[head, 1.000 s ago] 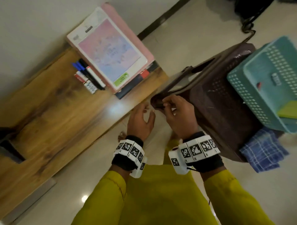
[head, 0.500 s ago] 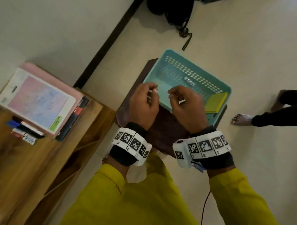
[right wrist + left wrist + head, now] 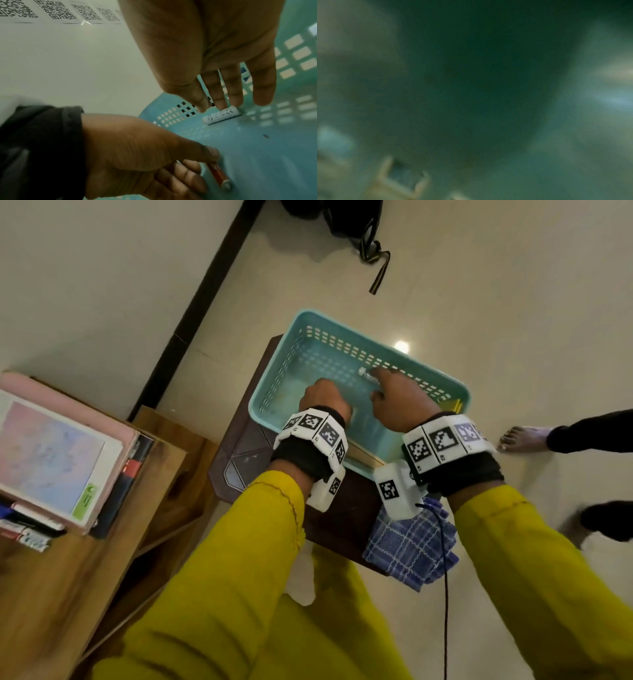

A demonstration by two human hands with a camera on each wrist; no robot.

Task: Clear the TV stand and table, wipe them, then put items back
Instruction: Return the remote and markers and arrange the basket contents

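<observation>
Both our hands have dropped into the basket on the stool: left hand pinching a red battery, right hand spread, fingertips on the white battery by the far wall, which we must pinch next, apparently to put items back.

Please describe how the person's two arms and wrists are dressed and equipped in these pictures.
Both arms wear long mustard-yellow sleeves. Each wrist has a black band under a ring of white blocks printed with black square code markers. A white marked box hangs at the right wrist, with a thin dark cable running down from it.
</observation>
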